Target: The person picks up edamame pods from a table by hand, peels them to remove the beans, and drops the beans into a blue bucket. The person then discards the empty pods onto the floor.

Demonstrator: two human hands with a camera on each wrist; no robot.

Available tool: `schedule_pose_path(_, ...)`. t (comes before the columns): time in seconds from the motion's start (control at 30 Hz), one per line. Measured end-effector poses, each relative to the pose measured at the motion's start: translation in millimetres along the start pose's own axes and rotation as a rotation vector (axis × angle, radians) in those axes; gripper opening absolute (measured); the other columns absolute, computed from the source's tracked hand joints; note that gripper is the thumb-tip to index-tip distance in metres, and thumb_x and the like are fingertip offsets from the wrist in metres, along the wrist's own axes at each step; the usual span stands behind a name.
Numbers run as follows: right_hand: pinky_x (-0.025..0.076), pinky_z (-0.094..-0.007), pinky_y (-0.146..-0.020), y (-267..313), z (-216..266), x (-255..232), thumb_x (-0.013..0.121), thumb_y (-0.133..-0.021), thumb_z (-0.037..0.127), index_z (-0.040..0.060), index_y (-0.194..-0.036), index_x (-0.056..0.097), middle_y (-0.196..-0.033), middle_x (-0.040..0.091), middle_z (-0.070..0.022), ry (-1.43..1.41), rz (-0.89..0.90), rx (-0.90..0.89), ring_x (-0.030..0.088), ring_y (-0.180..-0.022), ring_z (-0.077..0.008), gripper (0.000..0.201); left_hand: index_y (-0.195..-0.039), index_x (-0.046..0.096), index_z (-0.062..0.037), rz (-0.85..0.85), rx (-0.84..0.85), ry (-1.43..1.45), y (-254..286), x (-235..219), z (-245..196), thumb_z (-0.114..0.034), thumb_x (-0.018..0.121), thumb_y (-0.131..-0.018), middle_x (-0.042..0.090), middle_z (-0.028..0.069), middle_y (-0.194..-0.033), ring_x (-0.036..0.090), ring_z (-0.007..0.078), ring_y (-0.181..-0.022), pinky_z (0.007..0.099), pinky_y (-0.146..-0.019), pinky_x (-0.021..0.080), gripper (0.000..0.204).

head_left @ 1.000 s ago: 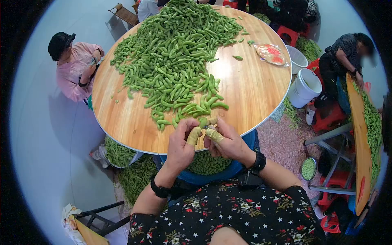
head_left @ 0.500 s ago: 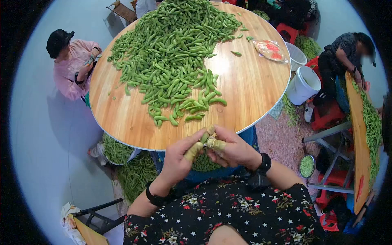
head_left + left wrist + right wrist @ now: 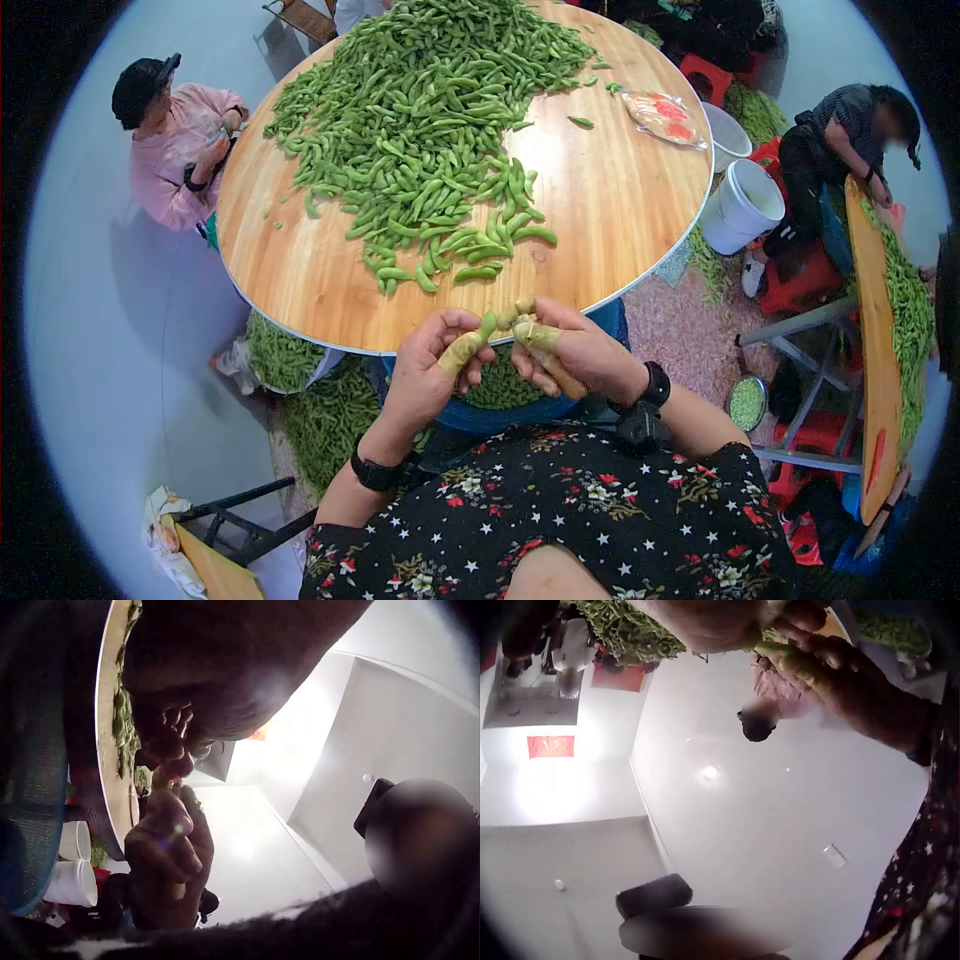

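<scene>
Just off the near edge of the round wooden table (image 3: pixel 620 230), the left hand (image 3: pixel 432 365) pinches a green pod (image 3: pixel 488 325) between its thumb and fingers. Beside it the right hand (image 3: pixel 575 352) has its fingers curled, with thumb and forefinger close together; whether something is between them cannot be made out. Yellowish covers wrap both thumbs. In the right wrist view the pod (image 3: pixel 774 648) shows at the left hand's fingertips. A large heap of green pods (image 3: pixel 430 120) lies on the table. Under the hands stands a blue tub with green contents (image 3: pixel 500 385).
A plastic packet (image 3: pixel 665 118) lies on the table's right side. White buckets (image 3: pixel 743 207) stand right of the table. A person in pink (image 3: pixel 185 150) is at the left, another person (image 3: pixel 850 140) at the right by a second table (image 3: pixel 873 400). Pods lie below left (image 3: pixel 330 415).
The hands were close together around a pod and have moved slightly apart, the left one now with a pod at its fingertips. The view has shifted a little over the table.
</scene>
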State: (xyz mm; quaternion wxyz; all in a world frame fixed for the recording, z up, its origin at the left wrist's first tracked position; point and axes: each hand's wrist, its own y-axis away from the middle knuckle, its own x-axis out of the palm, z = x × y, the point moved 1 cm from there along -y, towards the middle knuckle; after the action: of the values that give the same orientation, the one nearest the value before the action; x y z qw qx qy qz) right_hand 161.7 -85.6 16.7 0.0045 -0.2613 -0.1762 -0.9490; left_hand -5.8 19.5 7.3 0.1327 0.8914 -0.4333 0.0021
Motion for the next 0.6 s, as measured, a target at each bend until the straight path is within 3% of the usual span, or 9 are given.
schedule_pose_path(0.1, 0.038, -0.0212, -0.04, -1, 0, 2, 0.049, -0.096, 0.023, 0.0056, -0.11, 0.048, -0.073, 0.055, -0.003, 0.146, -0.113, -0.103, 0.048, -0.046, -0.0082, 0.022, -0.118, 0.052, -0.004, 0.077, 0.089, 0.026, 0, -1, 1, -0.014, 0.053, -0.095, 0.062, 0.0017, -0.081, 0.052, 0.005, -0.059, 0.0182, -0.05, 0.041, 0.025)
schedule_pose_path(0.17, 0.036, -0.0205, -0.041, -5, -4, -1, 0.052, -0.095, 0.023, 0.0065, -0.105, 0.05, -0.074, 0.054, -0.0019, 0.156, -0.047, -0.194, 0.046, -0.048, -0.0069, 0.019, -0.113, 0.051, -0.0037, 0.14, -0.037, 0.013, 0, 2, -3, -0.015, 0.054, -0.095, 0.063, 0.0017, -0.081, 0.054, 0.0067, -0.061, 0.0199, -0.052, 0.043, 0.022)
schedule_pose_path(0.3, 0.035, -0.0204, -0.041, -5, -1, -3, 0.054, -0.094, 0.021, 0.0075, -0.096, 0.05, -0.073, 0.054, -0.001, 0.155, -0.048, -0.225, 0.045, -0.048, -0.0062, 0.014, -0.099, 0.054, -0.0032, 0.175, -0.048, -0.04, 1, 6, -6, -0.016, 0.054, -0.094, 0.062, 0.0014, -0.079, 0.055, 0.0067, -0.064, 0.0232, -0.053, 0.044, 0.014)
schedule_pose_path(0.37, 0.035, -0.0205, -0.042, -1, 6, -2, 0.056, -0.092, 0.019, 0.0084, -0.088, 0.046, -0.07, 0.052, -0.0006, 0.233, -0.024, -0.176, 0.046, -0.049, -0.0058, 0.015, -0.089, 0.055, -0.002, 0.236, 0.028, -0.524, 7, 12, -25, -0.013, 0.056, -0.091, 0.06, 0.0068, -0.075, 0.059, 0.0161, -0.063, 0.0291, -0.054, 0.044, 0.011)
schedule_pose_path(0.4, 0.035, -0.0205, -0.042, -1, 6, -1, 0.056, -0.092, 0.019, 0.0084, -0.088, 0.046, -0.07, 0.052, -0.0006, 0.233, -0.024, -0.174, 0.046, -0.049, -0.0058, 0.015, -0.089, 0.055, -0.002, 0.236, 0.027, -0.523, 7, 12, -23, -0.013, 0.056, -0.091, 0.06, 0.0068, -0.075, 0.059, 0.0161, -0.063, 0.0291, -0.054, 0.044, 0.011)
schedule_pose_path(0.47, 0.034, -0.0206, -0.042, -1, 7, 1, 0.059, -0.091, 0.017, 0.0093, -0.081, 0.043, -0.067, 0.05, 0.0006, 0.242, 0.06, -0.241, 0.044, -0.049, -0.0045, 0.02, -0.087, 0.057, -0.0015, 0.18, 0.447, -0.757, 8, 16, -17, -0.008, 0.058, -0.085, 0.058, 0.0143, -0.074, 0.059, 0.0295, -0.065, 0.0345, -0.057, 0.045, 0.007)
schedule_pose_path(0.5, 0.034, -0.0206, -0.042, -1, 4, 1, 0.059, -0.091, 0.017, 0.0093, -0.081, 0.043, -0.067, 0.05, 0.0006, 0.239, 0.059, -0.241, 0.044, -0.049, -0.0045, 0.02, -0.087, 0.057, -0.0015, 0.183, 0.444, -0.758, 10, 19, -15, -0.008, 0.058, -0.085, 0.058, 0.0143, -0.074, 0.059, 0.0295, -0.065, 0.0345, -0.057, 0.045, 0.007)
schedule_pose_path(0.57, 0.035, -0.0211, -0.046, -4, -4, -1, 0.06, -0.09, 0.018, 0.008, -0.081, 0.048, -0.065, 0.048, 0.0021, 0.284, 0.004, -0.311, 0.042, -0.053, -0.0037, 0.018, -0.087, 0.056, -0.0015, 0.067, 0.507, -0.756, 13, 24, -10, -0.005, 0.06, -0.081, 0.055, 0.0185, -0.075, 0.056, 0.0379, -0.069, 0.0377, -0.059, 0.046, 0.008)
schedule_pose_path(0.6, 0.035, -0.0211, -0.046, -10, -13, -4, 0.06, -0.09, 0.018, 0.008, -0.081, 0.048, -0.065, 0.048, 0.0021, 0.282, 0.004, -0.309, 0.042, -0.053, -0.0037, 0.018, -0.087, 0.056, -0.0013, 0.049, 0.513, -0.766, 13, 25, -7, -0.005, 0.061, -0.08, 0.056, 0.0177, -0.074, 0.057, 0.0362, -0.068, 0.0386, -0.059, 0.046, 0.009)
